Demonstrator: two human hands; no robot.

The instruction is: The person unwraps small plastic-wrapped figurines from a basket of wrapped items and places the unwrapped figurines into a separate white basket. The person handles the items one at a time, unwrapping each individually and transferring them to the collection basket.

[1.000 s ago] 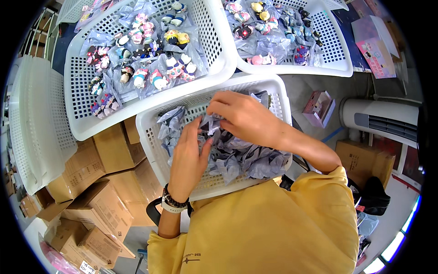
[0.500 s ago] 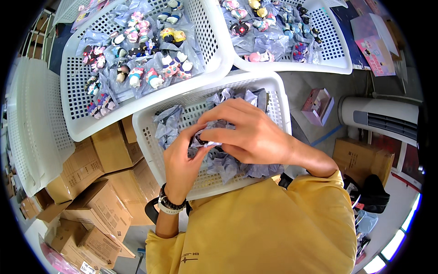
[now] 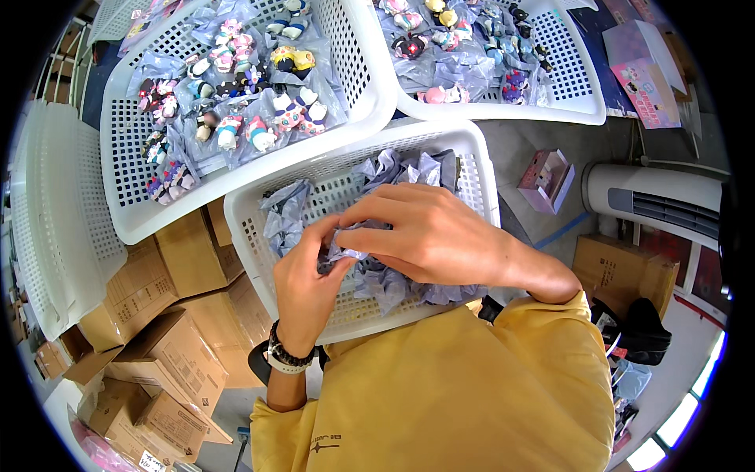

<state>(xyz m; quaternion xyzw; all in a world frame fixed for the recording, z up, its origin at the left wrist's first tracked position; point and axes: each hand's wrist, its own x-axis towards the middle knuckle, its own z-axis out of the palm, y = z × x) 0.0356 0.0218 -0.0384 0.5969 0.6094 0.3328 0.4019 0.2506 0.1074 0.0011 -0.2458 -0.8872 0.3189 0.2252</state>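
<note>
The person in the yellow top (image 3: 464,393) stood bent over a white slatted basket (image 3: 480,169), and everything else in the room sat around that basket. Both hands were down inside it, above a heap of crumpled grey-blue plastic bags (image 3: 393,169). The left hand (image 3: 303,287), with a dark beaded bracelet and watch (image 3: 287,358) at the wrist, was curled narrow, its fingertips pinched on a small crumpled bag (image 3: 346,250) near the basket's middle. The right hand (image 3: 425,236) lay across from the other side, fingers bent and closed on the same bag, so the two hands met on it, touching. What was inside the bag I could not tell.

Just beyond the basket's far-left corner stood a larger white basket (image 3: 118,165), touching or nearly touching it, holding small colourful figurines (image 3: 236,126) in clear wrapping. Beyond the far-right corner was another white basket (image 3: 578,110) with more wrapped figurines (image 3: 448,47). To the basket's left and below it were stacked brown cardboard boxes (image 3: 169,346), and further left a stack of empty white baskets (image 3: 55,228). To its right, on the floor, lay a small pink box (image 3: 546,181), and past that a white appliance with a grille (image 3: 653,197).
</note>
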